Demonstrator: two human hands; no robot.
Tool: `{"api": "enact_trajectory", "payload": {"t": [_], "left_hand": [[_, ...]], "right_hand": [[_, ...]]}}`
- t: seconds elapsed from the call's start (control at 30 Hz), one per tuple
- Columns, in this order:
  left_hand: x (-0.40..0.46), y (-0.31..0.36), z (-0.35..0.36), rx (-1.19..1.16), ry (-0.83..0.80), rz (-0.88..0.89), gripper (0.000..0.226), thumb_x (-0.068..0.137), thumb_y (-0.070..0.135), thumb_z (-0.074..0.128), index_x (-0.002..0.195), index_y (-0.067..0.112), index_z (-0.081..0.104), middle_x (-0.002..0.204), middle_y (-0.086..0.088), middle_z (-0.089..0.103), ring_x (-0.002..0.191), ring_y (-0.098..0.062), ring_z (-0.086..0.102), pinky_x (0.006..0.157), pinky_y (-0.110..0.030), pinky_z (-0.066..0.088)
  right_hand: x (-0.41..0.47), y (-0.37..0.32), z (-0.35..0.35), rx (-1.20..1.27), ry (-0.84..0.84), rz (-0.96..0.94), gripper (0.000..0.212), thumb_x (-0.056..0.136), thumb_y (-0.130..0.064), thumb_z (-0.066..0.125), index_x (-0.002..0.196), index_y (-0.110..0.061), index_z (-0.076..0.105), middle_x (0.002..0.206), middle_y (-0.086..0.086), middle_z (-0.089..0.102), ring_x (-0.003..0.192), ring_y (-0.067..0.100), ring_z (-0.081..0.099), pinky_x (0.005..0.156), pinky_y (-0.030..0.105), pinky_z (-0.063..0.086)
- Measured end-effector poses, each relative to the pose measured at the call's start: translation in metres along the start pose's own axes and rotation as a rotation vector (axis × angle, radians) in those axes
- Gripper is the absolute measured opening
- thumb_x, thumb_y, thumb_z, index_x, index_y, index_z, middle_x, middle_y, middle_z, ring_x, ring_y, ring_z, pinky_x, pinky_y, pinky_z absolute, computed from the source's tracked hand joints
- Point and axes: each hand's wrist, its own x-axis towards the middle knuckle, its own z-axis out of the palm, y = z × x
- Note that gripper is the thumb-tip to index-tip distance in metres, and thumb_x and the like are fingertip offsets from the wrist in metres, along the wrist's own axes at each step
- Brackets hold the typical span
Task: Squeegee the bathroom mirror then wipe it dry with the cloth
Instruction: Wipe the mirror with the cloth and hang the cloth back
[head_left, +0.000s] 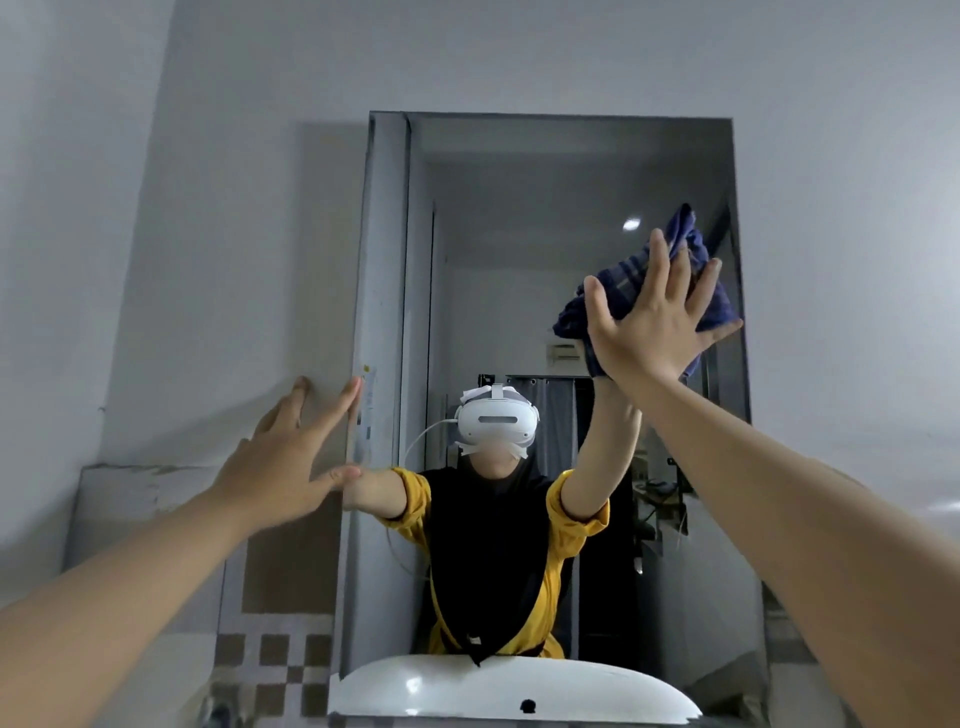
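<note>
The tall rectangular bathroom mirror hangs on the white wall straight ahead. My right hand is raised at the mirror's upper right, palm flat and fingers spread, pressing a dark blue striped cloth against the glass. The cloth bunches out above and to the left of the hand. My left hand rests with spread fingers on the wall just beside the mirror's left edge, thumb touching the frame, holding nothing. No squeegee is in view.
A white washbasin shows reflected at the mirror's bottom edge. Brown and white checked tiles cover the lower left wall, under a white ledge. A person wearing a white headset is reflected in the mirror.
</note>
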Motion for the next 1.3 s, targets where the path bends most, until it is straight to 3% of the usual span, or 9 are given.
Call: {"api": "enact_trajectory", "payload": {"t": [0.1, 0.23, 0.47, 0.63, 0.8, 0.93, 1.1, 1.3], "left_hand": [[-0.007, -0.006, 0.003, -0.006, -0.053, 0.017, 0.105, 0.063, 0.073, 0.054, 0.131, 0.059, -0.024, 0.155, -0.011, -0.02, 0.143, -0.035, -0.007, 0.103, -0.068, 0.027], [-0.007, -0.012, 0.008, -0.053, -0.141, 0.022, 0.12, 0.059, 0.065, 0.068, 0.127, 0.059, -0.03, 0.145, -0.002, -0.042, 0.139, -0.029, -0.023, 0.103, -0.07, 0.023], [-0.01, -0.015, 0.013, -0.121, -0.103, 0.047, 0.116, 0.065, 0.058, 0.071, 0.127, 0.062, -0.027, 0.145, 0.002, -0.043, 0.135, -0.022, -0.031, 0.099, -0.075, 0.014], [-0.013, -0.016, 0.017, -0.094, -0.11, 0.045, 0.112, 0.07, 0.06, 0.066, 0.127, 0.059, -0.03, 0.146, 0.0, -0.042, 0.134, -0.021, -0.031, 0.102, -0.072, 0.013], [-0.015, -0.017, 0.02, -0.077, -0.113, 0.045, 0.108, 0.072, 0.06, 0.061, 0.129, 0.056, -0.031, 0.146, 0.0, -0.042, 0.132, -0.022, -0.033, 0.103, -0.072, 0.009], [-0.013, -0.018, 0.019, -0.09, -0.153, 0.032, 0.107, 0.072, 0.06, 0.06, 0.128, 0.058, -0.031, 0.143, 0.001, -0.046, 0.134, -0.026, -0.033, 0.102, -0.072, 0.006], [-0.014, -0.016, 0.019, -0.091, -0.156, 0.028, 0.107, 0.069, 0.065, 0.058, 0.127, 0.058, -0.032, 0.143, -0.001, -0.045, 0.132, -0.026, -0.033, 0.102, -0.072, 0.005], [-0.013, -0.016, 0.024, -0.051, -0.114, 0.01, 0.109, 0.072, 0.06, 0.061, 0.125, 0.058, -0.035, 0.141, 0.001, -0.046, 0.132, -0.023, -0.032, 0.102, -0.072, 0.007]], "right_hand": [[-0.019, -0.027, 0.009, 0.002, -0.015, -0.021, 0.08, 0.082, -0.069, 0.037, 0.149, -0.034, 0.014, 0.16, -0.002, 0.016, 0.148, 0.028, -0.005, 0.105, 0.073, -0.004], [-0.039, -0.07, 0.025, -0.008, -0.036, -0.094, 0.08, 0.083, -0.07, 0.037, 0.15, -0.034, 0.013, 0.161, -0.003, 0.015, 0.148, 0.028, -0.005, 0.104, 0.074, -0.005], [-0.069, -0.15, 0.053, -0.004, -0.126, -0.342, 0.08, 0.081, -0.069, 0.039, 0.15, -0.036, 0.015, 0.16, -0.005, 0.016, 0.148, 0.028, -0.004, 0.103, 0.074, -0.007], [-0.086, -0.167, 0.06, -0.04, -0.165, -0.64, 0.078, 0.079, -0.07, 0.042, 0.147, -0.038, 0.023, 0.157, -0.006, 0.026, 0.148, 0.027, 0.004, 0.105, 0.074, -0.001], [-0.081, -0.138, 0.053, -0.054, -0.199, -0.855, 0.078, 0.077, -0.07, 0.047, 0.146, -0.038, 0.03, 0.153, -0.007, 0.034, 0.148, 0.027, 0.012, 0.105, 0.073, 0.007], [-0.072, -0.096, 0.038, -0.088, -0.231, -0.888, 0.08, 0.077, -0.07, 0.048, 0.147, -0.039, 0.026, 0.156, -0.006, 0.03, 0.148, 0.026, 0.008, 0.106, 0.073, 0.004], [-0.049, -0.031, 0.011, -0.164, -0.229, -0.811, 0.08, 0.078, -0.072, 0.042, 0.147, -0.036, 0.025, 0.157, -0.004, 0.028, 0.149, 0.025, 0.007, 0.106, 0.074, 0.005], [-0.022, 0.049, -0.017, -0.193, -0.146, -0.57, 0.079, 0.079, -0.074, 0.033, 0.148, -0.036, 0.023, 0.157, -0.002, 0.028, 0.149, 0.023, 0.007, 0.108, 0.071, 0.011]]}}
